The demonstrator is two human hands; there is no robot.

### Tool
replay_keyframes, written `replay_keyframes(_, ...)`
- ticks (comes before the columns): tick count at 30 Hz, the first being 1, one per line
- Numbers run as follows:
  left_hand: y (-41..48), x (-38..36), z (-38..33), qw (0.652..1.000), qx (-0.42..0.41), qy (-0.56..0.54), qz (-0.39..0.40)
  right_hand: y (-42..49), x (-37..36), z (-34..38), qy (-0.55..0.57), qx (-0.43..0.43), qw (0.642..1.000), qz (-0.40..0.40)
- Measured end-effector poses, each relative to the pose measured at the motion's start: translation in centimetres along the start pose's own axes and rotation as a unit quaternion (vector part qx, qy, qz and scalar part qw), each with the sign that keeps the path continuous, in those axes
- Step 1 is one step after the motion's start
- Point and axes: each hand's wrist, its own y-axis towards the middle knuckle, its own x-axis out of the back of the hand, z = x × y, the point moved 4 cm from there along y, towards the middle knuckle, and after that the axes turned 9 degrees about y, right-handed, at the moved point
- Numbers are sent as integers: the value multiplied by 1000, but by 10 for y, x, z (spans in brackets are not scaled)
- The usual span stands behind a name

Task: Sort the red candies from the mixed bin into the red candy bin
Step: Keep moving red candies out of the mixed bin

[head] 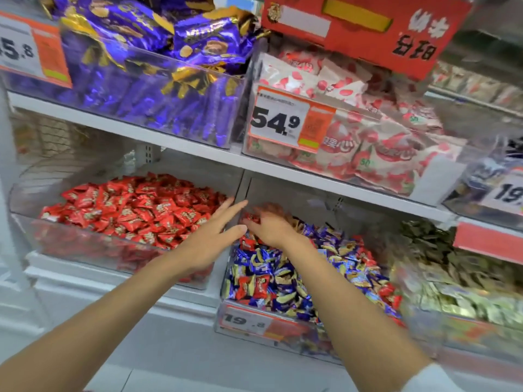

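The red candy bin [85, 244] is a clear box on the lower shelf at left, heaped with red wrapped candies [135, 210]. To its right stands the mixed bin [254, 332], full of blue and gold candies with some red ones [253, 287] among them. My left hand [215, 236] hovers with straight fingers over the right edge of the red candy bin. My right hand [271, 226] is over the far left of the mixed bin, its fingers curled round a red candy [251, 217]. The two hands nearly touch.
On the upper shelf stand a bin of purple and gold packets [147, 80] and a bin of white and red packets [368, 131] with a 54.9 price tag [283, 120]. A bin of green and gold candies [458, 278] sits at the lower right.
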Motion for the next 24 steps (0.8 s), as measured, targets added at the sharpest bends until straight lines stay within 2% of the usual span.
replay_keyframes(3, -2, -1, -3, 1000, -1, -10, -5, 10, -16, -8, -86, -7, 994, 61)
replay_keyframes(7, -3, 0, -3, 1000, 1, -23, -10, -10, -12, -23, -176, 35, 979, 91)
replay_keyframes(12, -3, 0, -6, 1000, 2, -29, -11, -52, 23, -55, -156, 63, 983, 71)
replay_keyframes(15, -3, 4, -12, 1000, 14, -22, -17, -94, 41, -75, -92, 67, 992, 47)
replay_keyframes(18, 1, 10, -26, 998, 16, 41, -43, -133, 55, -91, 35, 76, 996, 18)
replay_keyframes(21, 9, 11, -48, 986, 5, 152, -69, -157, 77, -104, 196, 49, 977, -71)
replay_keyframes(24, 16, 0, -77, 966, -46, 242, -78, -165, 101, -114, 232, 41, 957, -171)
